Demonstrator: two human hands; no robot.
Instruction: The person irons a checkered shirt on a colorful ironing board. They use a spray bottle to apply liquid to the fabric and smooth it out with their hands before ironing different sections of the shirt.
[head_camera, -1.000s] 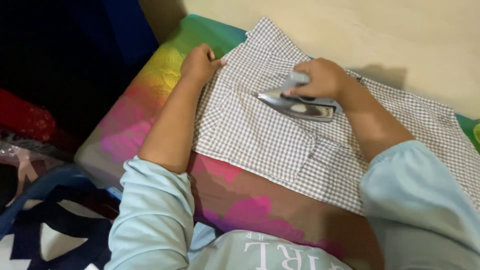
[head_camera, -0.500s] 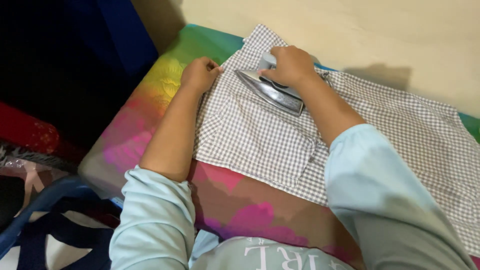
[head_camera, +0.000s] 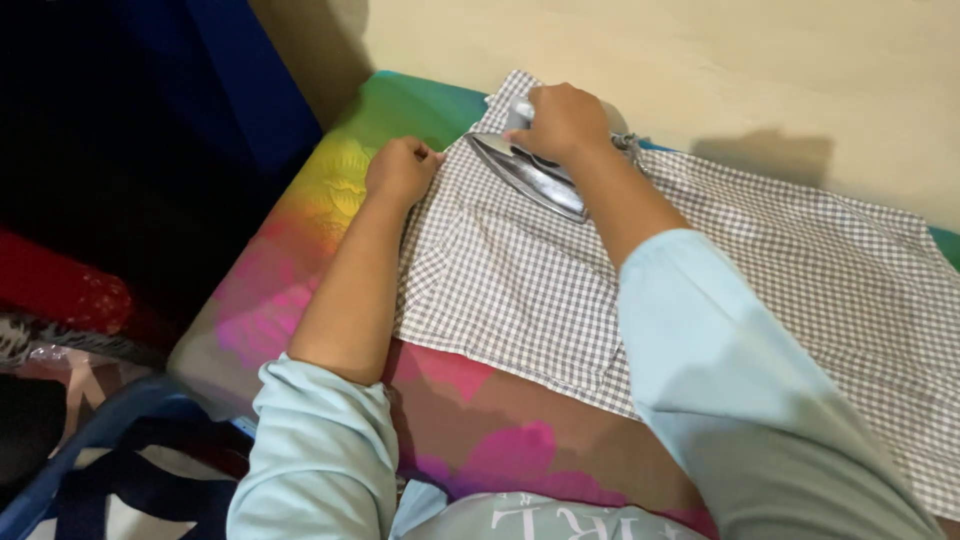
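The right hand (head_camera: 562, 120) grips the iron (head_camera: 530, 172) at the checked shirt's (head_camera: 560, 290) twelve-o'clock edge; the left hand (head_camera: 400, 170), fisted, pins the cloth at ten o'clock. Most fabric looks still unpressed.

A plain cream wall (head_camera: 700, 70) rises behind, with dark blue furniture (head_camera: 250, 80) at left

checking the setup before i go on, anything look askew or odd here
Nothing looks damaged or spilled. The checked shirt lies fairly flat on the rainbow-coloured cover, right hand on the iron, left hand pinning the shirt's edge. Only oddity: the iron's tip sits close to the left fingers.
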